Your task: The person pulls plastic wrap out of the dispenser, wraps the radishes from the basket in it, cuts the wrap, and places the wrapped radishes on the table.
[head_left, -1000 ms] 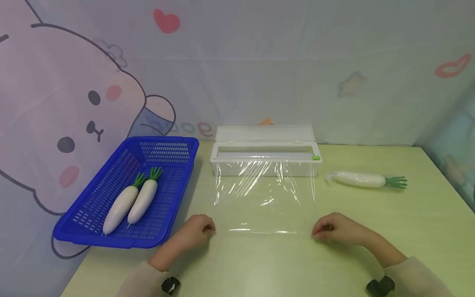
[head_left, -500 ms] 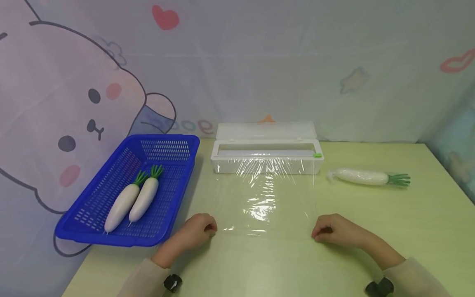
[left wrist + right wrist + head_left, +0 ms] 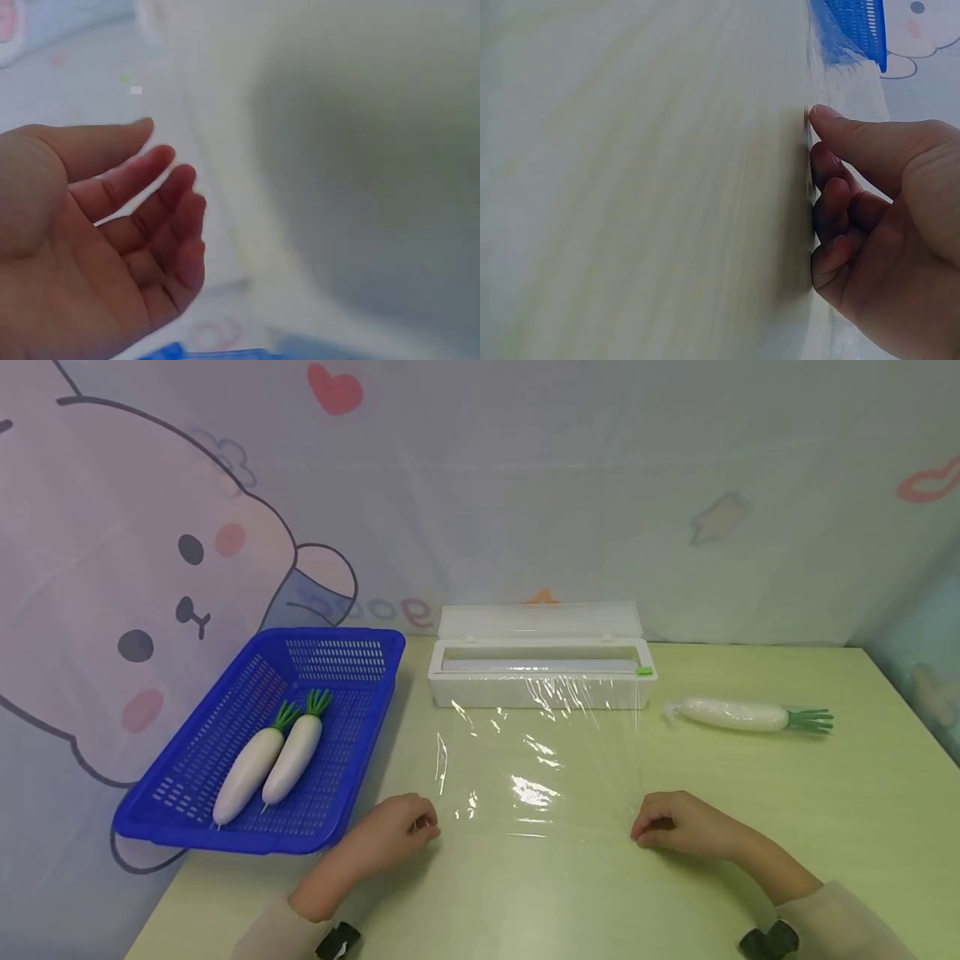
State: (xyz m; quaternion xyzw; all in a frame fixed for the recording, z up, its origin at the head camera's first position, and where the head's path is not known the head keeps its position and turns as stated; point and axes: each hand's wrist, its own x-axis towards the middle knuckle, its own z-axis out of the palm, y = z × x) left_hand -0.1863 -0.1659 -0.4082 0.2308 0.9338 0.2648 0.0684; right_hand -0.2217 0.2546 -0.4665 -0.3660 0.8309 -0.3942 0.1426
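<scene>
A clear sheet of cling film [image 3: 495, 768] stretches from the white cling film dispenser [image 3: 540, 692] toward me and lies low over the table. My left hand [image 3: 393, 837] is beside its near left corner; the left wrist view shows the thumb and loosely bent fingers [image 3: 161, 195] apart, with nothing gripped. At the near right corner, my right hand [image 3: 693, 827] rests its fingertips on the film and tabletop. In the right wrist view, a gap shows between thumb and forefinger, and the bent fingers [image 3: 832, 202] touch the surface.
A blue basket [image 3: 367, 760] on the left holds two white radishes [image 3: 247, 777]. A film-wrapped radish [image 3: 738, 715] lies right of the dispenser. The dispenser's lid [image 3: 540, 621] stands raised, and a green slider [image 3: 644, 671] sits at its right end. A printed curtain [image 3: 525, 485] hangs behind the table.
The film has gone from taut, with fan-shaped folds near the dispenser, to slack and flatter. My left thumb and fingers have spread apart at its corner. The right hand has hardly moved.
</scene>
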